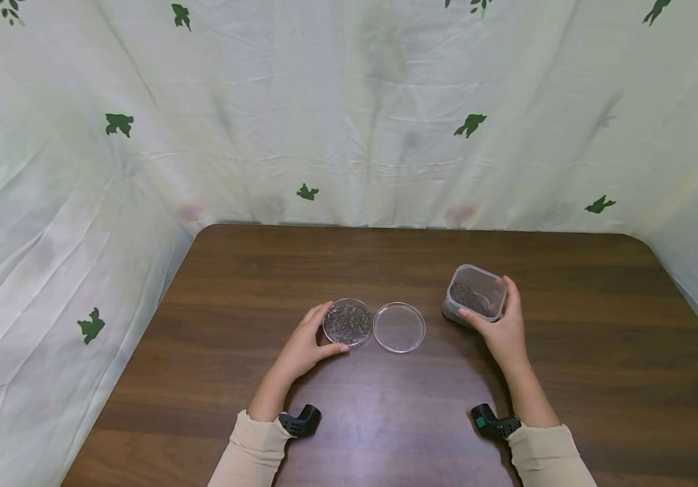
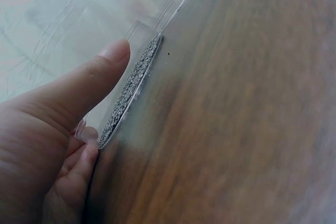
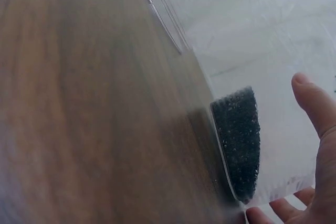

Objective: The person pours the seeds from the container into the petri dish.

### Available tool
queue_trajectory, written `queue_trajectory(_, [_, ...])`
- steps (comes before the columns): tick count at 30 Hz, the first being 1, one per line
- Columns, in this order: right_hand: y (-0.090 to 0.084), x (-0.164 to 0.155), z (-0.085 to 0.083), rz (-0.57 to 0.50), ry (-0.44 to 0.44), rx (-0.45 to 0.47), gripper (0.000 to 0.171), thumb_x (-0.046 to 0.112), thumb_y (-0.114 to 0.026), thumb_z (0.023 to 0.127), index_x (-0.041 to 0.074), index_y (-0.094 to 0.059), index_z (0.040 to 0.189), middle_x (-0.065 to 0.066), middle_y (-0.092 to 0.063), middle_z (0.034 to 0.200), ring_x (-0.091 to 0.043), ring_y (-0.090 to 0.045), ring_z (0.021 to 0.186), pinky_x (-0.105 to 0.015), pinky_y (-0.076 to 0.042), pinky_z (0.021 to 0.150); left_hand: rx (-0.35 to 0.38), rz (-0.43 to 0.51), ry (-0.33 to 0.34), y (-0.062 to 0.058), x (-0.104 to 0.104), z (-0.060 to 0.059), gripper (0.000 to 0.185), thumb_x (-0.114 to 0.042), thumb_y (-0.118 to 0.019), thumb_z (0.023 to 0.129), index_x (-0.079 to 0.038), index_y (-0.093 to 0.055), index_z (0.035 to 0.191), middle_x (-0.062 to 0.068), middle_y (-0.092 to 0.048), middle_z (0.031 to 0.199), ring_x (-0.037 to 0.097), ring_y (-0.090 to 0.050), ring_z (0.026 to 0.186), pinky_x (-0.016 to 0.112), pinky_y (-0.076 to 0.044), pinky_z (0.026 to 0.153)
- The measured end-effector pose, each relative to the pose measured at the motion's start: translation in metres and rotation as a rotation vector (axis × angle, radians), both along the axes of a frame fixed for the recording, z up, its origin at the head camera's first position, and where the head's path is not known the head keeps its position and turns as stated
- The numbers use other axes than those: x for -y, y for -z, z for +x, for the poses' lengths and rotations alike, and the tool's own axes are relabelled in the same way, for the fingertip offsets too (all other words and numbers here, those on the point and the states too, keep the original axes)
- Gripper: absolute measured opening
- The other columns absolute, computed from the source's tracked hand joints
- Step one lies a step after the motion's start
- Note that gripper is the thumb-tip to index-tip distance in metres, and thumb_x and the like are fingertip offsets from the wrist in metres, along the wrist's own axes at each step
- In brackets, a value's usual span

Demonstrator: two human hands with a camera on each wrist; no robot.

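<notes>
A round clear petri dish holding a layer of dark grey granules sits left of the table's middle. My left hand holds it by its left side, thumb at the near rim and fingers at the far one. In the left wrist view the granules show through the dish's wall. Right beside it lies a second shallow clear dish or lid, with bare table showing through. To the right, my right hand grips a translucent plastic tub across its right side. Dark granules lie heaped to one side inside the tub.
The brown wooden table reaches back to a pale cloth curtain with green leaf shapes. More curtain hangs at the left and right. A black wrist camera is strapped to my left wrist, another to my right.
</notes>
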State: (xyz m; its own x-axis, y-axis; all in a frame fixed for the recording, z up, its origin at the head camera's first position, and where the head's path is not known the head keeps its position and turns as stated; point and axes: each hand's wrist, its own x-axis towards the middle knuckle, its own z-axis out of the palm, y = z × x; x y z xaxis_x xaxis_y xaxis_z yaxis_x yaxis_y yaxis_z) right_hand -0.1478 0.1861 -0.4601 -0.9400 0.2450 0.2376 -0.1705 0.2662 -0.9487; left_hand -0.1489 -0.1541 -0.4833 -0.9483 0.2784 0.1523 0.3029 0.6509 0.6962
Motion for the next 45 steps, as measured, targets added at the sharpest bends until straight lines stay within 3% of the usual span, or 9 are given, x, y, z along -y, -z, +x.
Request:
queue_trajectory(7, [0.014, -0.006, -0.005, 0.05, 0.011, 0.024, 0.095, 0.017, -0.075, 0.058, 0.016, -0.015, 0.131, -0.005, -0.029, 0.128, -0.022, -0.03, 0.112, -0.039, -0.027, 0.088, 0.001, 0.005, 0.003, 0.0, 0.0, 0.0, 0.09, -0.046, -0.068, 0.057, -0.007, -0.03, 0.128, 0.007, -0.034, 0.125, 0.018, -0.03, 0.113, 0.037, -0.025, 0.092])
queue_trajectory(19, [0.014, -0.006, -0.005, 0.05, -0.01, 0.027, 0.1, 0.015, -0.074, 0.059, 0.022, -0.008, 0.132, -0.006, -0.02, 0.13, -0.02, -0.024, 0.114, -0.037, -0.019, 0.093, -0.018, 0.01, 0.01, -0.002, -0.001, 0.0, 0.087, -0.042, -0.07, 0.057, -0.007, -0.031, 0.127, 0.006, -0.035, 0.124, 0.016, -0.03, 0.113, 0.034, -0.024, 0.093])
queue_trajectory(27, [0.006, -0.003, -0.003, -0.03, 0.014, -0.123, 0.092, 0.006, -0.072, 0.061, 0.018, -0.014, 0.131, -0.005, -0.018, 0.132, -0.01, -0.016, 0.12, -0.025, -0.012, 0.097, -0.024, 0.011, 0.011, -0.002, -0.001, 0.0, 0.087, -0.044, -0.069, 0.058, -0.007, -0.031, 0.127, 0.006, -0.035, 0.124, 0.017, -0.031, 0.113, 0.036, -0.025, 0.092])
queue_trajectory(35, [0.018, -0.007, -0.01, -0.035, 0.05, -0.331, 0.087, 0.003, -0.071, 0.06, 0.017, -0.021, 0.13, -0.005, -0.026, 0.13, -0.014, -0.017, 0.12, -0.023, -0.012, 0.097, -0.03, 0.007, 0.008, -0.001, -0.001, -0.001, 0.088, -0.045, -0.069, 0.058, -0.008, -0.031, 0.128, 0.007, -0.035, 0.123, 0.017, -0.031, 0.113, 0.035, -0.025, 0.092])
queue_trajectory(40, [0.007, 0.0, -0.005, -0.06, -0.003, -0.414, 0.086, -0.004, -0.071, 0.057, 0.01, -0.024, 0.128, -0.01, -0.029, 0.128, -0.02, -0.02, 0.119, -0.027, -0.013, 0.097, -0.025, 0.004, 0.004, -0.001, -0.001, 0.0, 0.087, -0.043, -0.07, 0.058, -0.008, -0.031, 0.127, 0.006, -0.035, 0.123, 0.017, -0.031, 0.113, 0.035, -0.025, 0.092])
queue_trajectory(45, [0.008, 0.006, -0.004, -0.069, -0.076, -0.458, 0.091, -0.01, -0.072, 0.051, 0.007, -0.026, 0.128, -0.015, -0.029, 0.127, -0.025, -0.021, 0.119, -0.035, -0.012, 0.097, -0.021, 0.012, 0.009, -0.002, -0.001, 0.0, 0.087, -0.042, -0.07, 0.058, -0.008, -0.031, 0.127, 0.007, -0.035, 0.123, 0.018, -0.031, 0.113, 0.036, -0.025, 0.092])
